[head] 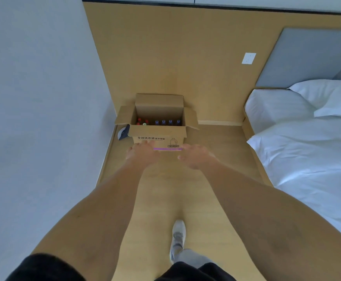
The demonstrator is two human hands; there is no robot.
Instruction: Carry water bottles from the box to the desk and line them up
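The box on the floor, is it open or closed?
Open. The box has its flaps folded out and up, and bottle caps show inside it. Neither hand holds anything.

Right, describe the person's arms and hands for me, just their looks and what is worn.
Both arms are bare from the short black sleeves down. The left hand and right hand wear no gloves; no watch, ring or bracelet is visible, though the hands are somewhat blurred.
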